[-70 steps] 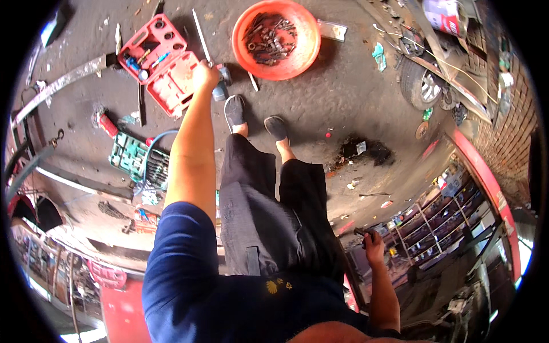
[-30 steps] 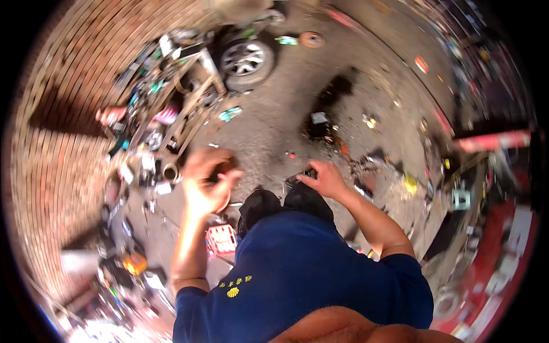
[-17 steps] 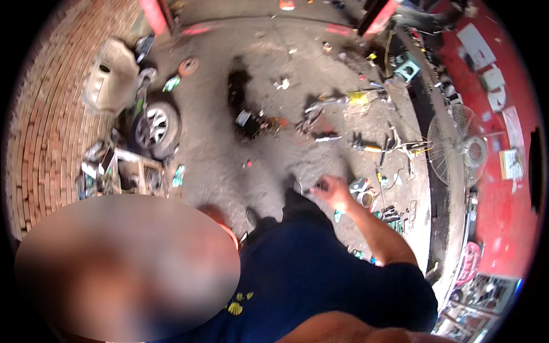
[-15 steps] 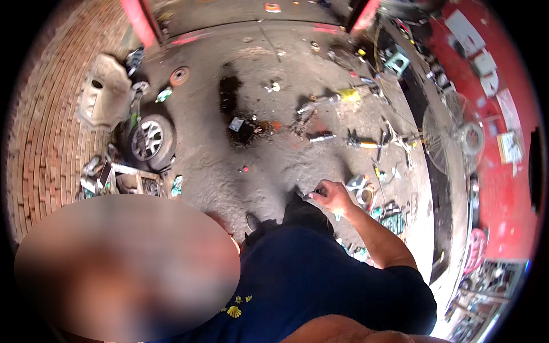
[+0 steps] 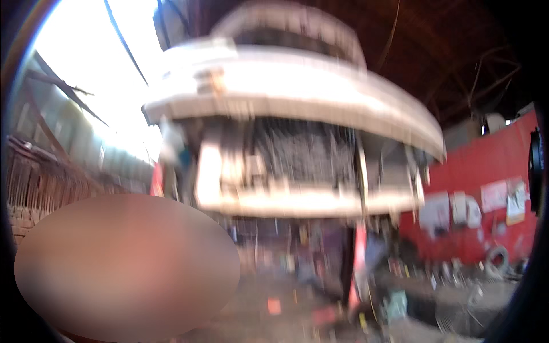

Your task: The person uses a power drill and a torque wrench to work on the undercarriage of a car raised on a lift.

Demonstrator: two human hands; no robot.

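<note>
Neither of my hands shows in this view. A white car (image 5: 320,77) is raised off the ground ahead of me, its front end facing me. Beneath the hood edge the front bay is exposed, with a dark radiator-like panel (image 5: 309,151) and a pale crossbar (image 5: 309,200) below it. Motion smears the details of the car. A blurred oval covers the lower left and hides whatever lies behind it.
Red lift posts (image 5: 357,274) stand under the car. To the right, a red wall (image 5: 469,163) carries papers, with a tyre (image 5: 497,260) and cluttered items below. A pale green stool (image 5: 396,304) and a fan (image 5: 457,317) are lower right. A brick wall (image 5: 46,188) runs along the left.
My view has swung up from the littered floor to the raised car. My right hand, earlier in front of my body with fingers pinched, has left the picture.
</note>
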